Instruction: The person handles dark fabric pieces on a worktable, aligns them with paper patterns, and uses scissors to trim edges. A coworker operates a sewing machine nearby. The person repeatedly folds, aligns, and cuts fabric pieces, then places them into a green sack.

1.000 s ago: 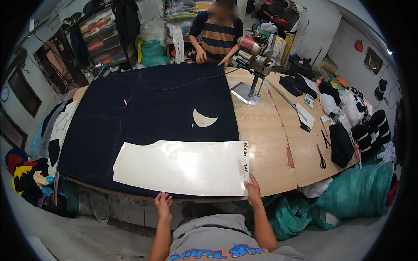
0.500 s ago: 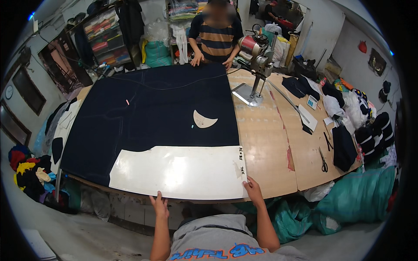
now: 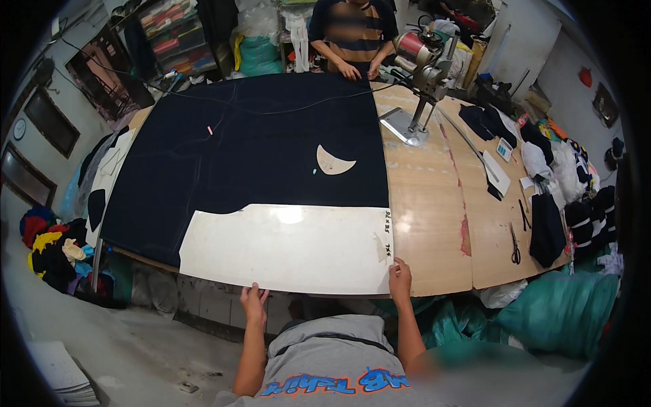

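Pattern sheet: a large white card pattern (image 3: pixel 288 247) lies flat on the near end of the dark navy cloth (image 3: pixel 251 149), its near edge running along the edge of the bench (image 3: pixel 434 224).
Left hand: the left hand (image 3: pixel 253 303) sits at the sheet's near edge, left of middle, fingers spread flat and closed on nothing (a press, not a pinch, as far as the view shows).
Right hand: the right hand (image 3: pixel 400 278) rests at the sheet's near right corner, fingertips on the card; I cannot tell whether its grip curls under the edge.
Slip risk: both hands work only the near edge, so the far edge of the sheet lies free on the cloth; an uneven push from one hand would likely swing it out of line.
Cloth risk: dragging the card could ruck the navy layers under it, since nothing weighs the cloth here.
Small piece: a crescent-shaped pale pattern (image 3: pixel 333 161) lies loose farther up the cloth, well apart from the sheet; a tug on the cloth could shift it.
Far end: another person's hands (image 3: pixel 359 70) rest on the cloth's far edge; a pull from there would shift the cloth under the sheet.
Cutter: the upright cutting machine (image 3: pixel 422 81) stands on bare bench right of the cloth, and its cable trails across the fabric, where it could snag.
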`<state>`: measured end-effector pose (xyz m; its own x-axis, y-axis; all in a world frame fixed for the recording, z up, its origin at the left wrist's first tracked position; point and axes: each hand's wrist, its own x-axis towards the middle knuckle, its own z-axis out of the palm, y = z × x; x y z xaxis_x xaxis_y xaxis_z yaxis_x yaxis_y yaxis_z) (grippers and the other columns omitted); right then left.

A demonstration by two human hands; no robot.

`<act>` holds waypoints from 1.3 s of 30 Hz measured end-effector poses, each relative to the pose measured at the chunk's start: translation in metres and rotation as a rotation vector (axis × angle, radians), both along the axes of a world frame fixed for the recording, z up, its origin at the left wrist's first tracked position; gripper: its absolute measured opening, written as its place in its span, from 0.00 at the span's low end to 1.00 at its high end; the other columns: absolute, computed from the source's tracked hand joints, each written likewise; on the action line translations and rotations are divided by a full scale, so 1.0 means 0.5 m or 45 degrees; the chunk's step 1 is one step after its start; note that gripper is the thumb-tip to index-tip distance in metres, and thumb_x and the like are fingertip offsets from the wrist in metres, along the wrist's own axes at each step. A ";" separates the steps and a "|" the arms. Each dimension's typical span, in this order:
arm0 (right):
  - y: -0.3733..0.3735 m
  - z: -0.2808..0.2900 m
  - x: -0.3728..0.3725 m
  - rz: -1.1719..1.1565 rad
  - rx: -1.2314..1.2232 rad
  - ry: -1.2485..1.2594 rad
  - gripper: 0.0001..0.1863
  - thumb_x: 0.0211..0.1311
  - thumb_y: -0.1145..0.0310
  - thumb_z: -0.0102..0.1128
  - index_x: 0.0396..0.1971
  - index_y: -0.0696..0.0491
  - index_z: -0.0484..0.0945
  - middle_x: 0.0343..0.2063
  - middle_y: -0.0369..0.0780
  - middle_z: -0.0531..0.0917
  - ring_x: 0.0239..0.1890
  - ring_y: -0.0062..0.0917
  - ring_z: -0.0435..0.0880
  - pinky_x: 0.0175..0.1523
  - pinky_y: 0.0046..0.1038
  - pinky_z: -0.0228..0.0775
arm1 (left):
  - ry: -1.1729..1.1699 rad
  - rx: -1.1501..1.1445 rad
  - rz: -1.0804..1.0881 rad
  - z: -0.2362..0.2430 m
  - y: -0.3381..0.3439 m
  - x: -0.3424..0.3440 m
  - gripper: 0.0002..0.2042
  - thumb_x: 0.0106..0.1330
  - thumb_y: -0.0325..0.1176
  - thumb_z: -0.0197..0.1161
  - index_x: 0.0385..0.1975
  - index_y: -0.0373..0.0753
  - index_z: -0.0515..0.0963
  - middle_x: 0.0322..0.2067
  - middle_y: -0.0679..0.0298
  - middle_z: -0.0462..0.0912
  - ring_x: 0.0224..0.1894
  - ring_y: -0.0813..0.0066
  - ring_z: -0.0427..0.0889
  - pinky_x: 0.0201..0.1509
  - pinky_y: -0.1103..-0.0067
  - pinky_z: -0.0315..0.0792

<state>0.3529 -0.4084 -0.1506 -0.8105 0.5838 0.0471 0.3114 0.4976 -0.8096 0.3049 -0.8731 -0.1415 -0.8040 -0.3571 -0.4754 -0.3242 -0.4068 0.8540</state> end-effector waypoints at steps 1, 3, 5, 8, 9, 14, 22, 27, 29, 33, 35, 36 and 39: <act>-0.003 0.000 0.009 -0.018 0.015 -0.022 0.17 0.76 0.71 0.66 0.61 0.54 0.84 0.38 0.44 0.81 0.36 0.32 0.82 0.44 0.33 0.78 | -0.006 -0.040 -0.016 0.004 0.003 0.002 0.15 0.83 0.35 0.61 0.59 0.31 0.73 0.51 0.55 0.82 0.49 0.68 0.86 0.57 0.68 0.88; -0.003 -0.002 0.002 0.002 0.078 -0.003 0.18 0.76 0.71 0.66 0.62 0.54 0.84 0.37 0.43 0.80 0.35 0.33 0.82 0.43 0.34 0.78 | -0.015 -0.104 -0.039 0.013 0.007 -0.009 0.14 0.84 0.35 0.60 0.56 0.30 0.73 0.49 0.55 0.82 0.46 0.68 0.87 0.55 0.70 0.89; -0.005 0.004 -0.005 0.014 0.125 -0.033 0.20 0.75 0.72 0.66 0.64 0.53 0.83 0.37 0.43 0.79 0.34 0.34 0.82 0.43 0.35 0.78 | -0.034 -0.148 -0.059 0.011 -0.003 -0.020 0.14 0.85 0.36 0.58 0.53 0.28 0.73 0.48 0.54 0.82 0.43 0.69 0.87 0.52 0.72 0.90; -0.022 0.025 -0.027 0.010 0.113 -0.095 0.21 0.74 0.73 0.67 0.65 0.52 0.82 0.37 0.43 0.79 0.35 0.34 0.81 0.43 0.37 0.78 | -0.093 -0.158 -0.004 0.004 -0.023 -0.026 0.15 0.86 0.38 0.56 0.51 0.27 0.73 0.47 0.54 0.83 0.41 0.68 0.88 0.49 0.72 0.90; -0.027 0.033 -0.031 -0.007 0.087 -0.118 0.21 0.73 0.74 0.67 0.65 0.51 0.82 0.37 0.43 0.79 0.35 0.35 0.81 0.43 0.37 0.77 | -0.098 -0.193 0.004 0.003 -0.024 -0.026 0.17 0.87 0.40 0.55 0.49 0.27 0.75 0.44 0.53 0.85 0.39 0.69 0.89 0.46 0.74 0.90; -0.021 0.035 -0.017 -0.019 0.164 -0.087 0.20 0.75 0.71 0.66 0.64 0.51 0.82 0.36 0.45 0.80 0.37 0.38 0.83 0.46 0.40 0.77 | -0.159 -0.338 -0.251 0.015 -0.042 -0.042 0.21 0.87 0.44 0.56 0.49 0.27 0.78 0.39 0.53 0.88 0.38 0.68 0.90 0.45 0.74 0.88; -0.006 0.010 -0.021 0.027 0.122 -0.051 0.18 0.76 0.69 0.66 0.62 0.52 0.83 0.37 0.46 0.81 0.39 0.39 0.83 0.47 0.40 0.77 | -0.221 -0.388 -0.383 -0.011 -0.075 -0.038 0.21 0.85 0.51 0.59 0.43 0.35 0.81 0.35 0.63 0.87 0.34 0.78 0.86 0.40 0.78 0.82; -0.005 0.011 -0.023 0.017 0.053 -0.053 0.17 0.76 0.69 0.66 0.62 0.52 0.84 0.37 0.43 0.81 0.37 0.34 0.81 0.45 0.37 0.77 | -0.247 -0.433 -0.378 0.009 -0.064 -0.042 0.21 0.83 0.53 0.61 0.41 0.37 0.82 0.33 0.67 0.86 0.34 0.81 0.84 0.39 0.81 0.78; -0.003 0.002 -0.021 0.031 0.070 -0.018 0.18 0.76 0.70 0.66 0.62 0.52 0.84 0.35 0.41 0.81 0.34 0.27 0.79 0.44 0.32 0.76 | -0.243 -0.475 -0.382 0.012 -0.068 -0.041 0.21 0.83 0.53 0.62 0.40 0.38 0.82 0.32 0.67 0.85 0.32 0.81 0.83 0.37 0.81 0.77; 0.002 -0.006 -0.018 0.032 0.020 -0.030 0.18 0.76 0.69 0.67 0.62 0.52 0.84 0.34 0.39 0.81 0.33 0.25 0.78 0.42 0.30 0.75 | -0.202 -0.565 -0.379 0.008 -0.062 -0.048 0.22 0.83 0.53 0.61 0.38 0.38 0.82 0.30 0.69 0.84 0.31 0.83 0.81 0.35 0.81 0.74; 0.011 -0.004 -0.017 0.032 -0.031 -0.028 0.18 0.77 0.69 0.67 0.62 0.52 0.84 0.34 0.39 0.81 0.33 0.24 0.78 0.42 0.30 0.75 | -0.198 -0.579 -0.370 -0.003 -0.065 -0.053 0.22 0.84 0.53 0.61 0.36 0.38 0.82 0.29 0.69 0.84 0.30 0.83 0.80 0.35 0.81 0.73; 0.012 -0.006 -0.020 0.058 -0.056 -0.025 0.18 0.76 0.68 0.67 0.62 0.52 0.83 0.35 0.41 0.82 0.35 0.27 0.80 0.43 0.32 0.76 | -0.195 -0.588 -0.369 -0.005 -0.070 -0.053 0.22 0.84 0.53 0.61 0.36 0.38 0.82 0.29 0.69 0.83 0.30 0.83 0.79 0.35 0.81 0.73; 0.020 0.001 -0.031 0.101 -0.086 -0.031 0.18 0.76 0.67 0.67 0.62 0.53 0.83 0.38 0.46 0.85 0.36 0.33 0.84 0.43 0.36 0.78 | -0.192 -1.003 -0.262 -0.030 -0.070 -0.051 0.21 0.84 0.50 0.62 0.36 0.37 0.83 0.27 0.67 0.83 0.30 0.78 0.80 0.35 0.79 0.74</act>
<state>0.3373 -0.3982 -0.1498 -0.8547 0.5190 -0.0105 0.2932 0.4660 -0.8348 0.2794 -0.9079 -0.1567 -0.8374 -0.4835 -0.2551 -0.4605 0.3724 0.8058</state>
